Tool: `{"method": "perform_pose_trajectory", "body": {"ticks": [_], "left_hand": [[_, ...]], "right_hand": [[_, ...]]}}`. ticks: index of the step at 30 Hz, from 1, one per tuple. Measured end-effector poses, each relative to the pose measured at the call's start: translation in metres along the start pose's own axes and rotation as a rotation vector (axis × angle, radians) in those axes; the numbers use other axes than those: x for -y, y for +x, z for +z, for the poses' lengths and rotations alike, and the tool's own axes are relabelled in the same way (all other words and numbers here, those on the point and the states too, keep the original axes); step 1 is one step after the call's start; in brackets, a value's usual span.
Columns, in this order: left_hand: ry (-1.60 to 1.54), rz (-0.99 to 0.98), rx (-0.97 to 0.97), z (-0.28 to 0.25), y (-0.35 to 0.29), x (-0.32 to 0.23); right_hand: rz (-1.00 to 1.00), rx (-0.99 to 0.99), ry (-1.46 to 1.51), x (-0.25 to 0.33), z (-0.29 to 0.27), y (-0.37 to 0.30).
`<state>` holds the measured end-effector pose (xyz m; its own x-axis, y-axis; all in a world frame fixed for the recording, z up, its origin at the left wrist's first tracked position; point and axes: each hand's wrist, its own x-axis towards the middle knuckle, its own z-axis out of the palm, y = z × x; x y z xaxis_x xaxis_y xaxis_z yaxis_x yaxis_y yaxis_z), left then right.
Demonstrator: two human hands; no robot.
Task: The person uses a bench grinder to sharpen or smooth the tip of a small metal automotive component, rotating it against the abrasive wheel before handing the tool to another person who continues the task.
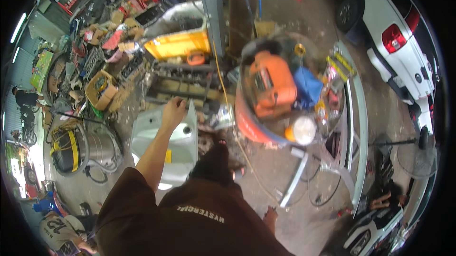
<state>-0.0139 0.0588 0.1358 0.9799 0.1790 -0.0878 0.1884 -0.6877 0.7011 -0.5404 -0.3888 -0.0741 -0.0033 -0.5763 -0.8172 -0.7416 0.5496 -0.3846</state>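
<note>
My left arm reaches forward over a pale grey car body panel (164,132) with a round dark hole and a yellow label. My left hand (175,108) is at the panel's far edge, its fingers curled closed. What they grip, if anything, is hidden. Low at my right side hangs my right hand (270,215), its fingers slightly apart with nothing visible in them. To the right of the panel, a round drum (247,125) bears an orange tool case (273,82), a blue cloth or bag (308,87) and a white-lidded tub (303,130).
A steel shop vacuum (99,149) stands at left. Behind the panel lie a dark metal frame (180,82) and a yellow container (178,45). Hoses and a metal bar (293,180) lie on the floor. A white vehicle (403,51) is at right; other people (57,230) are at the left edge.
</note>
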Motion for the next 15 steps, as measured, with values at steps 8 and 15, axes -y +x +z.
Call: {"method": "perform_pose_trajectory", "body": {"ticks": [8, 15], "left_hand": [[0.091, 0.495, -0.424, -0.018, 0.293, -0.178], [0.323, 0.332, -0.445, 0.006, 0.467, -0.231]], "right_hand": [[-0.041, -0.02, 0.049, 0.071, 0.069, -0.043], [-0.131, -0.11, -0.158, 0.094, 0.122, -0.104]]}}
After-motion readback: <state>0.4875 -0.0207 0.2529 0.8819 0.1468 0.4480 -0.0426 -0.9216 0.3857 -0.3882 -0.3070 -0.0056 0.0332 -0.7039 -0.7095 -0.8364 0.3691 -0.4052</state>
